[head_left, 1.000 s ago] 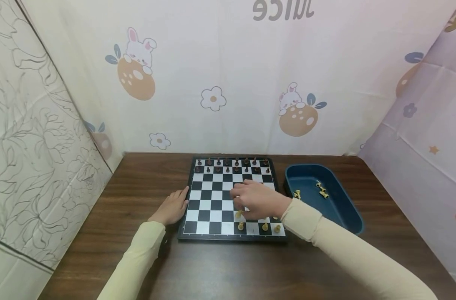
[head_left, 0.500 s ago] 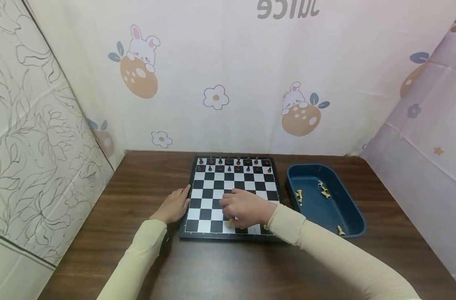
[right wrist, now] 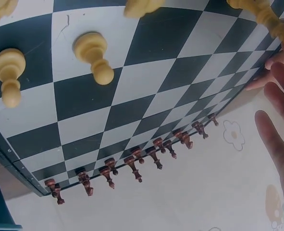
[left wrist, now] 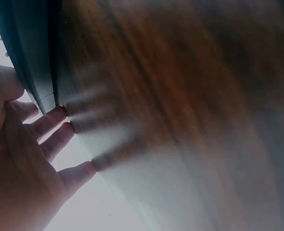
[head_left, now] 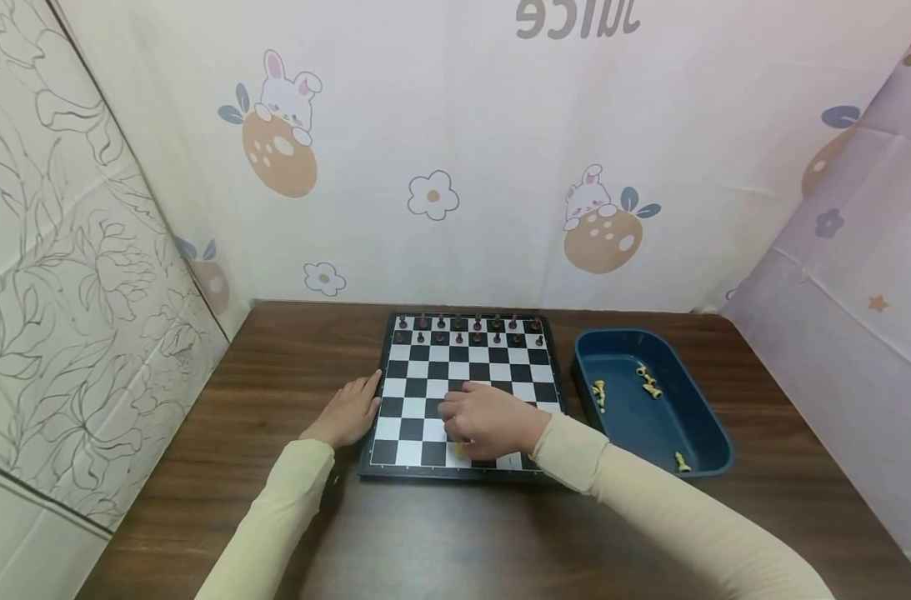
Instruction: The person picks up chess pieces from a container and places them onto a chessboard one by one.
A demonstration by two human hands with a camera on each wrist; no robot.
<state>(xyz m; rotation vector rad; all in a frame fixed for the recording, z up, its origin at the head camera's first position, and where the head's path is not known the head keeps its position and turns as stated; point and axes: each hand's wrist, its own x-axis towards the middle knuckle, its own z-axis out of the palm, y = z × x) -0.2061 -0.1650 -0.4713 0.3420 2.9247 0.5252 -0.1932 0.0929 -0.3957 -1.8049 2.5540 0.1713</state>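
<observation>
A black-and-white chessboard (head_left: pixel 417 414) lies on the wooden table. Low over its near row, my right hand (head_left: pixel 493 421) pinches a pale yellow chess piece (right wrist: pixel 263 17) by its top. The right hand hides part of that piece in the head view. Two pale pawns (right wrist: pixel 91 50) stand on the board by this hand in the right wrist view. My left hand (head_left: pixel 346 412) lies along the board's left edge. Its straight fingers (left wrist: pixel 55 139) touch the table and the board's side in the left wrist view.
Dark red chess pieces (head_left: pixel 458 337) stand in two rows at the board's far side. To the right of the board is a blue tray (head_left: pixel 706 417) with several loose pale pieces (head_left: pixel 650 387) in it. A patterned curtain (head_left: pixel 493 250) hangs behind the table (head_left: pixel 305 350).
My right hand has moved left and toward the board's near edge, carrying the pale chess piece, and has then nearly stopped there. The left hand has stayed at the board's edge.
</observation>
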